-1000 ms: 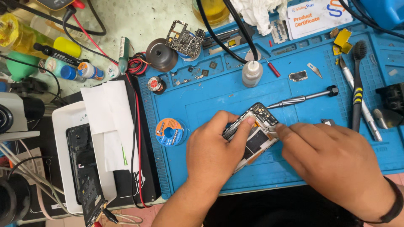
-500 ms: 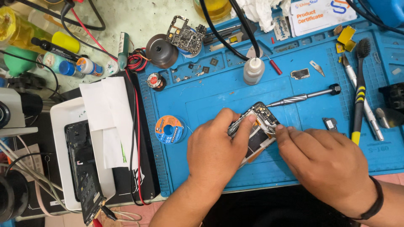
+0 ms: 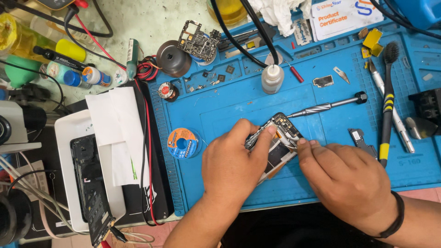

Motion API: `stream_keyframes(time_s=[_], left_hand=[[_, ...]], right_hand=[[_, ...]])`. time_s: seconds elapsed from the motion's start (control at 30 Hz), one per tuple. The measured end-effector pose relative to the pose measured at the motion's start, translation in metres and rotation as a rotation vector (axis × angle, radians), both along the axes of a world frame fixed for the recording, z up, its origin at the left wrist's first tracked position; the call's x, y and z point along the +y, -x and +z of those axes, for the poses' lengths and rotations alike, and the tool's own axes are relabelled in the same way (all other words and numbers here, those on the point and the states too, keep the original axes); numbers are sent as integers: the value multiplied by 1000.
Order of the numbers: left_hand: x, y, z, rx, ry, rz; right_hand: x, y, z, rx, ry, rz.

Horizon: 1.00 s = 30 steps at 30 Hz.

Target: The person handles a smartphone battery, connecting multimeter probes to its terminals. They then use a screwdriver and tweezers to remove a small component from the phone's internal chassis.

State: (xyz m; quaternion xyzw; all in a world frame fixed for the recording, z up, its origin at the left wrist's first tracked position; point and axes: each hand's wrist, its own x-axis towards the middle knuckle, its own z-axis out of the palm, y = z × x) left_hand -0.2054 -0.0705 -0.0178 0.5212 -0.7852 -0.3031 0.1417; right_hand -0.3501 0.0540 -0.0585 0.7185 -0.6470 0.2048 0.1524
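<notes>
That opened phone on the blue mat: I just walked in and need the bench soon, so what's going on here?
A person is working on an opened phone on a blue mat. The left hand steadies it, fingers over its frame. The right hand pinches at its upper right edge; whether it holds a small tool is unclear. A screwdriver lies just above, a solder spool to the left, and a circuit board further up.

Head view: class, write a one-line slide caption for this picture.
Left hand steadies an opened phone frame on a blue work mat while the right hand works at its edge.
</notes>
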Motion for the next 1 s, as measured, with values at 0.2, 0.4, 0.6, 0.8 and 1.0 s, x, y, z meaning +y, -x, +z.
stream_keyframes(time_s=[0.2,0.4,0.6,0.8,1.0], left_hand=[[-1,0,1,-9,-48,5],[-1,1,1,-20,-12,3],[-2,1,1,-39,-27,8],[-1,2,2,-23,-13,4],[-2,3,1,-77,-31,8]], right_hand=[[0,0,-1,-12,-7,11],[-1,1,0,-10,-16,23],[-2,2,-1,-26,-9,26],[-1,1,-2,-41,-10,22],[-2,1,-1,-32,-10,15]])
